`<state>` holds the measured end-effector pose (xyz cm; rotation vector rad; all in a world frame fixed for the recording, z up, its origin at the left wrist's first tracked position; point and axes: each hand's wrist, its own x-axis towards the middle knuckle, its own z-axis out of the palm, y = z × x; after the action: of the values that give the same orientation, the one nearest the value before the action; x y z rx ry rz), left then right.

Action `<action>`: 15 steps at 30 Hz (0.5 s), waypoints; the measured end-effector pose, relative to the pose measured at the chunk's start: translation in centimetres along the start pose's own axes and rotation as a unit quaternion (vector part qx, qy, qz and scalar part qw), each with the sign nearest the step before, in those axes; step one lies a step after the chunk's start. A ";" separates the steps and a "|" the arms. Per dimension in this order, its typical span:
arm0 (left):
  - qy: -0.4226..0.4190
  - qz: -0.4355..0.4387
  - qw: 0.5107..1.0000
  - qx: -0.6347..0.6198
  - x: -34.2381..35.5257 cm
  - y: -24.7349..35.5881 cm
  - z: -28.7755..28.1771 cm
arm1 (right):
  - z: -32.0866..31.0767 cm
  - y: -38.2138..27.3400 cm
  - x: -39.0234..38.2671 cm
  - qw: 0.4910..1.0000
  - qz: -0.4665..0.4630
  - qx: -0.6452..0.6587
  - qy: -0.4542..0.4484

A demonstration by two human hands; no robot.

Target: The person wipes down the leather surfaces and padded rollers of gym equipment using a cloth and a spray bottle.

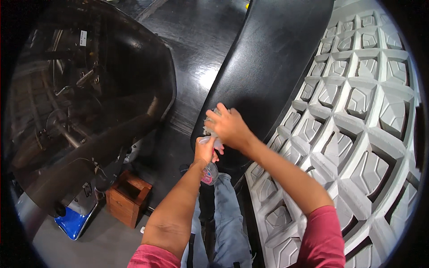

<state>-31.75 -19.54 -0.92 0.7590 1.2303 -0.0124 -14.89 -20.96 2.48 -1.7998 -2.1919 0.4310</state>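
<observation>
Dropping of the clear plastic bottle with a pink label (209,174), held just off the near end of the long black padded seat (268,58), could be caused by a loosened left hand (204,152), its grip wrapped around it; the pale, crumpled wad (208,130), clamped in the right hand (230,127), might be shed.

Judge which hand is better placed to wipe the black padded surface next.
Probably the right hand: it holds a crumpled pale wad near the black padded surface, while the left hand holds a clear bottle.
</observation>
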 end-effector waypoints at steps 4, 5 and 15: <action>0.002 -0.003 1.000 0.000 -0.3 0.6 0.4 | -1.9 4.1 2.5 0.997 0.057 -0.008 0.041; 0.007 -0.003 1.000 -0.001 -0.3 0.8 0.5 | -2.8 4.6 3.2 0.992 0.118 -0.001 0.054; -0.001 0.041 0.999 -0.022 0.0 -0.4 0.0 | 0.6 -1.8 4.5 0.992 0.074 0.012 -0.103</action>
<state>-31.93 -19.81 -1.16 0.7702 1.1940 0.0808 -17.63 -16.87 2.75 -1.9916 -2.1797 0.7009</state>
